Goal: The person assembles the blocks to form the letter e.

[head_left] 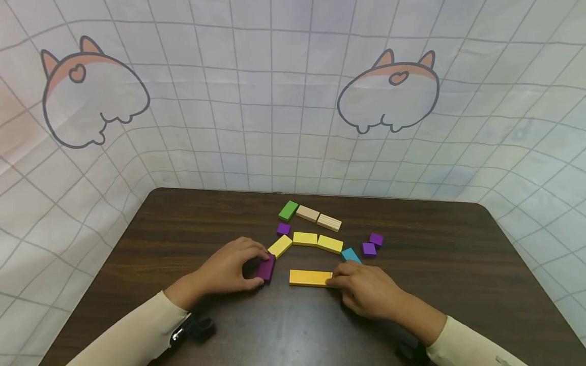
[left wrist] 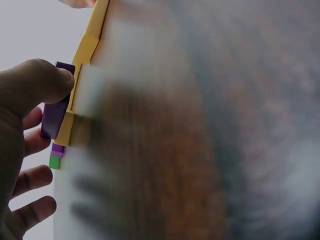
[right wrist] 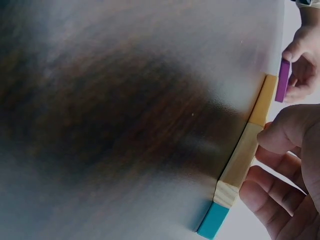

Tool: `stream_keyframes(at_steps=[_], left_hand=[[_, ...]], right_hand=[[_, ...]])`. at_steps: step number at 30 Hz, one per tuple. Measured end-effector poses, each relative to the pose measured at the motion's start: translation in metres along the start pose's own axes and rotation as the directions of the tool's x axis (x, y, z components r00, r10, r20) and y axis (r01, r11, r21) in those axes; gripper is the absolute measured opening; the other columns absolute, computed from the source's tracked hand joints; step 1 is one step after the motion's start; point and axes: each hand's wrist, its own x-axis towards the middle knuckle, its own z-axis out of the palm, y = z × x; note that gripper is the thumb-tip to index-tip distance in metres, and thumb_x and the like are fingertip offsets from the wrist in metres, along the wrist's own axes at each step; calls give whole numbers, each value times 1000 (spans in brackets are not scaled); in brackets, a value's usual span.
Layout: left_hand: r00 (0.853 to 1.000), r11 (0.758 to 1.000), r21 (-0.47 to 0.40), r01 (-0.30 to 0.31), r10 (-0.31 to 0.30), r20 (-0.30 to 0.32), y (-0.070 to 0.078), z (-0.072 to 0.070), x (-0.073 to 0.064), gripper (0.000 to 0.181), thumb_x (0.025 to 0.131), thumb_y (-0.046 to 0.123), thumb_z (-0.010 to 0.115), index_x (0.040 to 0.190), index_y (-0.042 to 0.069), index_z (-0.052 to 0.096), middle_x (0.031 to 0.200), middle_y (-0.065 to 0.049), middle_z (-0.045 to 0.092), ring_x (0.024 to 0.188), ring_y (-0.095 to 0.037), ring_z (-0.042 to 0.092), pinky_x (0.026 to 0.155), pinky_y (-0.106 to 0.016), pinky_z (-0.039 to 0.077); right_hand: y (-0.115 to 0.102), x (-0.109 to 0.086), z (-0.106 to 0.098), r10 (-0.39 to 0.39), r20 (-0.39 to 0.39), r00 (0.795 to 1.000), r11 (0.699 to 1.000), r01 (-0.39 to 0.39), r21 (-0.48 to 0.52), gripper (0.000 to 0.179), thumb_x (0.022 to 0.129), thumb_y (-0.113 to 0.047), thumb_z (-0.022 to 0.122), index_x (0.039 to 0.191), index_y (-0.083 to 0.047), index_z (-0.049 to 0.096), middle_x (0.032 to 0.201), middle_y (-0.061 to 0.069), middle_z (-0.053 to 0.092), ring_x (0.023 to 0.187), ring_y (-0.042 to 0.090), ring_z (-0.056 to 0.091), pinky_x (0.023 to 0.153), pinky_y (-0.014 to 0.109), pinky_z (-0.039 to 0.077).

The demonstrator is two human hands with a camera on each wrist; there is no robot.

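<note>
My left hand (head_left: 229, 267) pinches a dark purple block (head_left: 266, 268) between thumb and index finger, at the near end of a yellow block (head_left: 280, 246). In the left wrist view the purple block (left wrist: 56, 105) lies under the thumb, the other fingers spread apart. My right hand (head_left: 368, 290) rests at the right end of an orange-yellow block (head_left: 308, 278). The right wrist view shows its thumb and fingers around a plain wooden block (right wrist: 237, 162), end to end with the orange-yellow block (right wrist: 263, 100). From above, the hand mostly hides the wooden block. A blue block (head_left: 351, 255) lies just beyond it.
Two more yellow blocks (head_left: 305, 239) continue the arc towards the blue one. Behind them lie a small purple block (head_left: 283, 229), a green block (head_left: 288, 210) and two wooden blocks (head_left: 308, 213). Two purple blocks (head_left: 369, 249) sit at right. A patterned cloth (head_left: 293, 101) hangs behind the table.
</note>
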Motion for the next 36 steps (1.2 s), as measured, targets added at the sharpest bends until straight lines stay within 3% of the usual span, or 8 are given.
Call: stream_keyframes(at_steps=[10, 16, 20, 24, 36], left_hand=[[999, 1000, 23, -21, 20, 39, 4, 7, -1, 46, 80, 39, 85, 119, 18, 71, 124, 6, 65, 119, -17, 55, 102, -44, 46], [1000, 995, 96, -16, 15, 10, 4, 5, 1, 57, 79, 52, 83, 124, 20, 69, 126, 4, 62, 121, -18, 54, 103, -47, 43], [1000, 992, 126, 20, -19, -8, 5, 4, 5, 60, 88, 58, 71, 135, 21, 65, 139, -1, 56, 131, -24, 50, 108, -52, 39], [998, 986, 158, 48, -52, 21, 7, 6, 12, 57, 97, 59, 58, 141, 23, 63, 148, -6, 51, 137, -29, 45, 110, -57, 36], [997, 986, 159, 52, -60, 43, 12, 10, 17, 47, 98, 54, 59, 133, 23, 69, 134, -2, 59, 125, -24, 50, 105, -53, 40]], right_hand=[[0, -1, -1, -1, -6, 1000, 1000, 1, 5, 35, 82, -5, 72, 114, -16, 78, 107, -6, 65, 95, 10, 61, 68, 25, 54], [0, -1, -1, 3, 0, 1000, 1000, -3, 13, 34, 83, -4, 71, 114, -16, 78, 108, -6, 65, 95, 10, 61, 68, 25, 54], [0, -1, -2, 6, 6, 1000, 1000, -6, 12, 34, 83, -5, 72, 114, -16, 78, 108, -6, 65, 96, 10, 61, 69, 25, 54], [0, -1, -2, 10, 8, 1000, 1000, -10, 16, 34, 83, -5, 72, 114, -16, 78, 107, -6, 65, 95, 10, 61, 68, 25, 54], [0, -1, 0, 11, -3, 1000, 1000, -11, 16, 33, 83, -5, 71, 113, -17, 78, 106, -7, 65, 93, 9, 60, 66, 23, 53]])
